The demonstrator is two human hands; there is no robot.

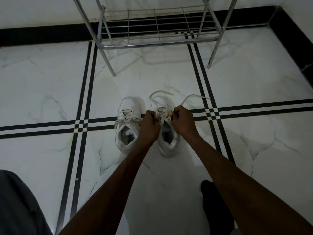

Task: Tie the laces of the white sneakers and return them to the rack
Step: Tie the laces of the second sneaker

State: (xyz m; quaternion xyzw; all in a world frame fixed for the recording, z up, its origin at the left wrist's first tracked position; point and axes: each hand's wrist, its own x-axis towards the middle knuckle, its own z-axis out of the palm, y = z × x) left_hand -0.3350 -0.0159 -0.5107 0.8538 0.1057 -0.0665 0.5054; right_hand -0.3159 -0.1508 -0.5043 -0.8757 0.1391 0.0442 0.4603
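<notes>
Over right sneaker (168, 133), hands (149, 122) pinch laces (160, 112).

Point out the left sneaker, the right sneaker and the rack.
left sneaker (129, 106): head view, on its toe cap.
right sneaker (169, 147): head view, on its heel collar.
rack (152, 45): head view, on the lower shelf's front rail.

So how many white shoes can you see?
2, side by side on the floor before the rack: the left sneaker untouched, the right sneaker under both hands pulling its laces.
</notes>
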